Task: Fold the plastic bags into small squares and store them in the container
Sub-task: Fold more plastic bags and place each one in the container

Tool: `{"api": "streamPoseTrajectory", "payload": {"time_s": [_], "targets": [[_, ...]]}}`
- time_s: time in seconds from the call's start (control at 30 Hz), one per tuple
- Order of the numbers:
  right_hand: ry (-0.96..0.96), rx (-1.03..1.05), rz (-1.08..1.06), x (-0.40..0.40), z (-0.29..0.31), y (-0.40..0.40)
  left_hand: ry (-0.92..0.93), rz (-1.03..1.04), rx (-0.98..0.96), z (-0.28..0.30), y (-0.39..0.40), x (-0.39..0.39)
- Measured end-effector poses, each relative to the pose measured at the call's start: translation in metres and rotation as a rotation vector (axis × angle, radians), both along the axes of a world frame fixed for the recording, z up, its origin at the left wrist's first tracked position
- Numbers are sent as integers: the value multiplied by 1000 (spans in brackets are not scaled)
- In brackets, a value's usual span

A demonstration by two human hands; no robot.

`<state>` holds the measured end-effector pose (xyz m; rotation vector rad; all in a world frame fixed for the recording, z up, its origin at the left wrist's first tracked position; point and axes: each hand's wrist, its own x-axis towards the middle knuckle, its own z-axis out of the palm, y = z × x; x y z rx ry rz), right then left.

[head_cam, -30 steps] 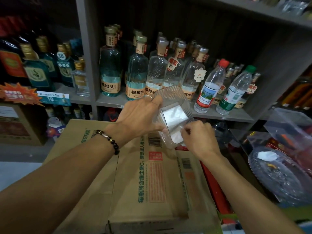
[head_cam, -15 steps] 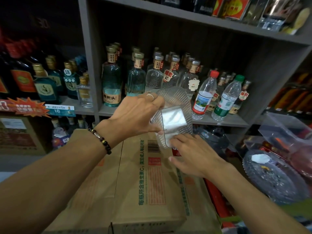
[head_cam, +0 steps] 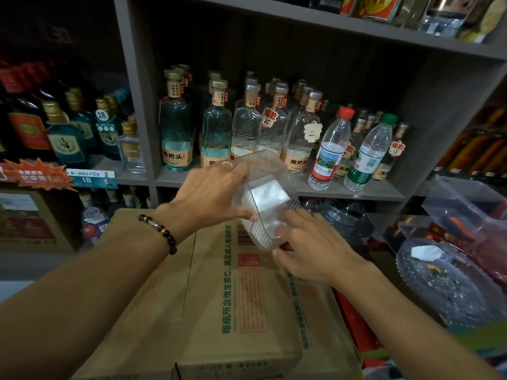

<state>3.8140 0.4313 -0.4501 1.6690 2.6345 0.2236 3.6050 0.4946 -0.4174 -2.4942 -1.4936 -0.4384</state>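
A clear ribbed plastic container (head_cam: 258, 171) is tilted above the cardboard box, its mouth turned toward me. My left hand (head_cam: 211, 193) grips its left wall, thumb on the near rim. A folded white plastic bag square (head_cam: 270, 197) lies inside against the bottom. My right hand (head_cam: 307, 248) hovers just below and right of the container, fingers relaxed and spread, fingertips near its lower rim, holding nothing.
A brown cardboard box (head_cam: 219, 297) lies under my hands. Behind is a grey shelf (head_cam: 356, 192) of glass liquor bottles and two water bottles (head_cam: 329, 152). At right sit a patterned glass dish (head_cam: 444, 283) with a white scrap and a clear plastic bin (head_cam: 466, 204).
My right hand has drawn back out of the container and opened, leaving the folded square inside. The left hand kept holding the container; the view tilted up slightly.
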Motion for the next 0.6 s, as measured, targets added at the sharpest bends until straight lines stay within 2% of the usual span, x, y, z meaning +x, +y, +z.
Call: {"api": "streamPoseTrajectory", "payload": {"time_s": [0.13,0.33,0.5,0.6], "targets": [[99,-2,-31,7,-15,4,-51,108,-110,-38,18,4],[227,-61,-56,6,-44,16,-83,216,-165,-81,39,12],[319,-95,-73,-7,-57,21,-138,225,-147,-91,42,15],[398,-109,-94,-19,-57,19,-245,171,-173,-91,25,4]]}}
